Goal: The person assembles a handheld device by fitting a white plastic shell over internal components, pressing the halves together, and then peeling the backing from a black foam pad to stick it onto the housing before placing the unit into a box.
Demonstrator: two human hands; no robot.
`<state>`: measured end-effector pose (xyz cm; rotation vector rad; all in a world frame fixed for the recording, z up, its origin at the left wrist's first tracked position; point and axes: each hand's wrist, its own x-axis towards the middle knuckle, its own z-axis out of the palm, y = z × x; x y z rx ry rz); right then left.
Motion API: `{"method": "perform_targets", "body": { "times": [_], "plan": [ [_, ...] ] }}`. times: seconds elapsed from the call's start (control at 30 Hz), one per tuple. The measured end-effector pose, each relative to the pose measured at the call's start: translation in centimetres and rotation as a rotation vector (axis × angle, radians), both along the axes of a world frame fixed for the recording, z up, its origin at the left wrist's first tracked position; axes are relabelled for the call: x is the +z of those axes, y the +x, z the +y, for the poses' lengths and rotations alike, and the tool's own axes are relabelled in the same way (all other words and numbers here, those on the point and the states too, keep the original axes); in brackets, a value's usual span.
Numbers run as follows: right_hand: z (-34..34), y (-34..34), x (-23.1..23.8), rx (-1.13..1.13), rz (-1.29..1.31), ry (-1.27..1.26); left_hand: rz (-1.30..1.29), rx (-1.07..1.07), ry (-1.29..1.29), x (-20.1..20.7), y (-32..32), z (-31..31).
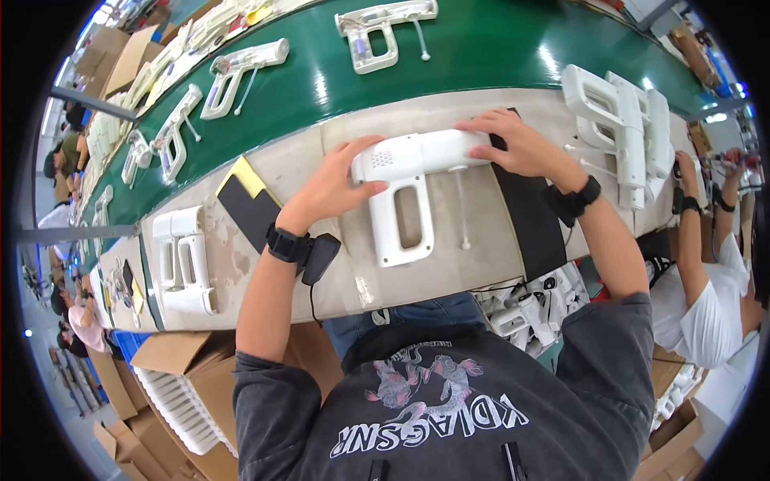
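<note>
Between my hands, on the worktable, lies a white gun-shaped plastic housing with a looped handle, small screw holes and a patch of vent holes. My left hand grips its vented end, thumb on the near side and fingers over the far side. Around the barrel's other end closes my right hand, its thumb pressed on the near side. A thin white cord with a small round tip hangs from the barrel toward me. Black straps with dark boxes sit on both my wrists.
Green conveyor belt beyond carries several open housing halves. White housings stand at the left and in a stack at right. Black mats lie on the table. A parts bin is below; a co-worker works at right.
</note>
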<state>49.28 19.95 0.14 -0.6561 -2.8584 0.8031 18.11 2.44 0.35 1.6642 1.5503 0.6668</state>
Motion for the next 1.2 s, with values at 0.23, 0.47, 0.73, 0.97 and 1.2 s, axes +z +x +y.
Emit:
{"method": "perform_targets", "body": {
  "times": [0.23,0.47,0.73,0.97,1.2],
  "plan": [
    [-1.8,1.4,3.3,-0.143,0.271,-0.47,-0.489,0.079,0.004,4.1,1.3,-1.2],
    [-9.4,7.9,8.9,-0.223,0.259,-0.845,-0.605,-0.068,0.046,9.9,5.7,-1.2],
    [-18.0,16.5,11.8,-0.714,0.618,-0.931,-0.271,-0.441,0.071,14.3,13.7,4.1],
    [-11.9,27.9,11.2,-0.989,1.225,-0.78,-0.112,-0.069,0.429,14.2,10.8,3.4],
    [6.1,37.3,7.4,-1.497,1.424,-0.658,-0.313,0.023,0.091,6.6,6.1,-0.2]
  ]
}}
